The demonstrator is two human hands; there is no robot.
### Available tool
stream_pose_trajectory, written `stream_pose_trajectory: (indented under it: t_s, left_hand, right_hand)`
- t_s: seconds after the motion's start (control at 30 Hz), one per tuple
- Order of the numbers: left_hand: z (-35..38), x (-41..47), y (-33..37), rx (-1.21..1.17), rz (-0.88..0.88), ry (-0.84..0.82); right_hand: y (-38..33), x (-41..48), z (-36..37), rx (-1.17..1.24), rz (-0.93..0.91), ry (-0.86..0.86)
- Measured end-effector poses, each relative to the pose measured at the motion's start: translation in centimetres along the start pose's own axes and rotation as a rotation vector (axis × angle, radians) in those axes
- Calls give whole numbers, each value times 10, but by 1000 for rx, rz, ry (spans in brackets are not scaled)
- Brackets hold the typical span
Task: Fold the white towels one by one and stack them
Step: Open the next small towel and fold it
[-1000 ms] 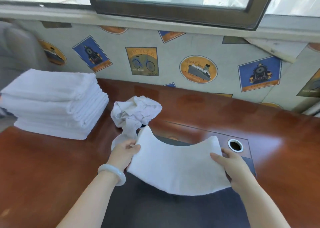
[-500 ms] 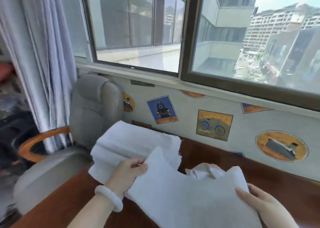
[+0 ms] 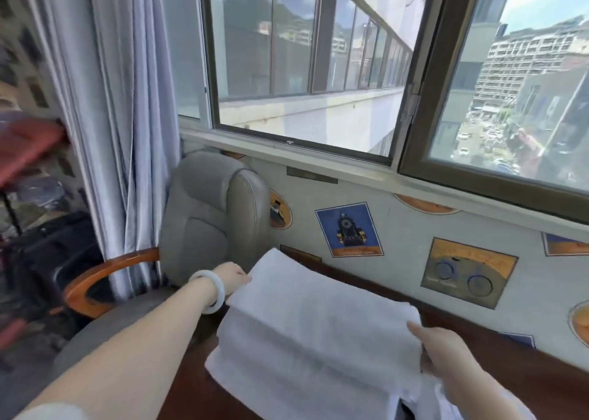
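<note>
A folded white towel (image 3: 318, 305) lies spread on top of the stack of folded white towels (image 3: 287, 378) at the left end of the wooden desk (image 3: 526, 378). My left hand (image 3: 231, 279), with a white bangle on the wrist, holds the towel's far left edge; its fingers are hidden under the cloth. My right hand (image 3: 439, 346) grips the towel's near right corner, thumb on top. A bit of crumpled white cloth (image 3: 446, 400) shows at the lower right, below my right wrist.
A grey padded chair (image 3: 210, 215) with an orange wooden armrest (image 3: 98, 276) stands just left of the desk. Pale curtains (image 3: 121, 101) hang behind it. A papered wall with pictures (image 3: 347, 228) and a window run along the desk's far side.
Both hands carried the folded towel from the desk's middle leftward and set it on the stack. My view swung left and up toward the window and chair.
</note>
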State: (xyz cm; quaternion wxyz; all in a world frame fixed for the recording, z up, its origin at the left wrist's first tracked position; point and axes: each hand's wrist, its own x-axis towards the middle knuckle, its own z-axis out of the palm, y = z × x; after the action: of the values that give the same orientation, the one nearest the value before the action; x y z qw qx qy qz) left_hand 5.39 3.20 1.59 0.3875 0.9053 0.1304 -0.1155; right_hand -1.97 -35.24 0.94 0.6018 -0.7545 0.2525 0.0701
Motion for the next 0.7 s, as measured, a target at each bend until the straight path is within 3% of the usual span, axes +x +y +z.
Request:
stream_pose_trajectory:
  t_s: [0.23,0.43,0.6,0.7]
  left_hand:
    - [20,26,-29,-54,27,97]
    - [22,28,-30,-169,135,184]
    - [31,22,-29,-98,92,184]
    - [32,14,-8,138,56,262]
  right_hand:
    - [24,10,18,-244,-100,187]
    - [25,5,17,-114,-163,257]
    - [39,1,11,-74,-67,180]
    - [45,-2,4,13,-5,74]
